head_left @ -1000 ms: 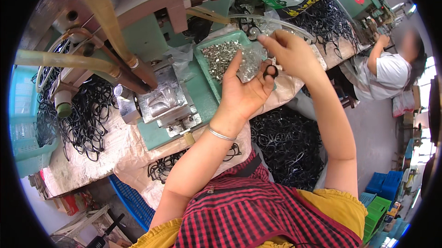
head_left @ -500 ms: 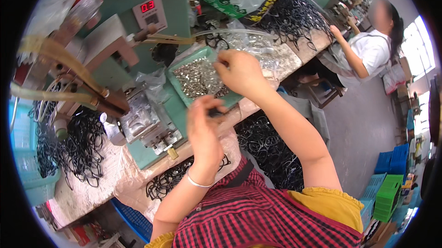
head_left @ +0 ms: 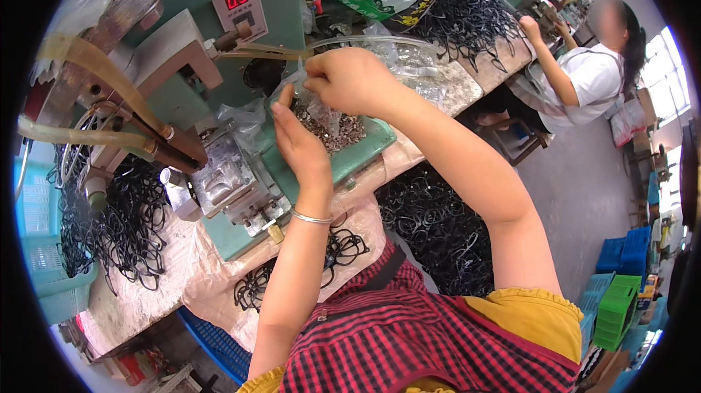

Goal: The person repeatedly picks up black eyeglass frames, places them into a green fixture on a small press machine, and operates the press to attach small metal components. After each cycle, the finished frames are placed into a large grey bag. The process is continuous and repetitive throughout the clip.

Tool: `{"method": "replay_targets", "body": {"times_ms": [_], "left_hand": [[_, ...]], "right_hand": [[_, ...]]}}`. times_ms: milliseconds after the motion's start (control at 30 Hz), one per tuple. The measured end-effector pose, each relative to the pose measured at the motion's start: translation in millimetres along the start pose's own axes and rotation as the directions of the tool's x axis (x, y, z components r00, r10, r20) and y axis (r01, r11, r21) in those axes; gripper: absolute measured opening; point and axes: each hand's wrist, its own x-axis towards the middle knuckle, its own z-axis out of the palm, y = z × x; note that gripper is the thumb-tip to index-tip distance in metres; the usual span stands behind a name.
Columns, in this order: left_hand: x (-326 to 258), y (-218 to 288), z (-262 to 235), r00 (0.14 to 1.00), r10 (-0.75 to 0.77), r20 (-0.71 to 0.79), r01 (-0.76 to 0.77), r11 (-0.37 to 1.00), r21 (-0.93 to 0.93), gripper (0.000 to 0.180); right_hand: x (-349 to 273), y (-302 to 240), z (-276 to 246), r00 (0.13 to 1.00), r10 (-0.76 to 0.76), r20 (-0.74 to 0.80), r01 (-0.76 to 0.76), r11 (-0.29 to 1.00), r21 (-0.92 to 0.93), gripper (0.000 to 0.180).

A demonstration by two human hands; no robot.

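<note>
My right hand [head_left: 350,83] is closed in a pinch on a clear plastic bag [head_left: 315,110] held over a green tray [head_left: 365,158]. Small shiny metal pieces [head_left: 349,132] lie in that tray, partly covered by the bag and my hands. On the bag's left side is my left hand [head_left: 301,146], raised with its fingers upward and closed at the bag's edge; their inner sides are hidden. A bangle circles my left wrist.
Left of the tray stands a green machine with a metal fixture [head_left: 226,181] and hoses. Black looped cords [head_left: 120,218] lie in heaps at left, below the bench [head_left: 438,247] and at the back [head_left: 467,13]. At right a person [head_left: 584,86] sits working.
Both hands have moved up and left. My left hand has risen from the tray's near edge to the bag, beside my right hand. The bag has shifted left with my right hand.
</note>
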Motion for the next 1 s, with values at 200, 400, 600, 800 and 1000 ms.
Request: {"method": "replay_targets", "body": {"times_ms": [200, 400, 600, 800, 1000], "left_hand": [[3.7, -4.2, -3.6, 1.000, -0.010, 0.019, 0.011, 0.997, -0.082, 0.070], [3.0, -7.5, 2.0, 1.000, -0.001, -0.012, -0.001, 0.991, -0.133, 0.068], [1.4, -5.2, -2.6, 0.999, -0.037, 0.020, 0.039, 0.991, -0.127, 0.066], [0.5, -0.7, -2.6, 0.999, -0.040, -0.016, 0.036, 0.980, -0.197, 0.065], [-1.7, 1.3, -1.6, 1.000, -0.022, -0.016, 0.018, 0.972, -0.236, 0.065]], "right_hand": [[13.0, -19.2, -13.5, 0.990, 0.080, 0.120, -0.078, 0.997, -0.021, 0.021], [31.7, -11.0, -11.2, 0.970, 0.138, 0.200, -0.121, 0.988, -0.096, 0.026], [39.4, -13.4, -7.4, 0.975, 0.124, 0.186, -0.116, 0.992, -0.054, 0.027], [24.4, -17.5, -8.1, 0.997, 0.012, 0.076, -0.016, 0.998, 0.054, 0.030], [21.3, -23.0, -13.1, 0.987, 0.060, 0.152, -0.052, 0.997, -0.054, 0.031]]}}
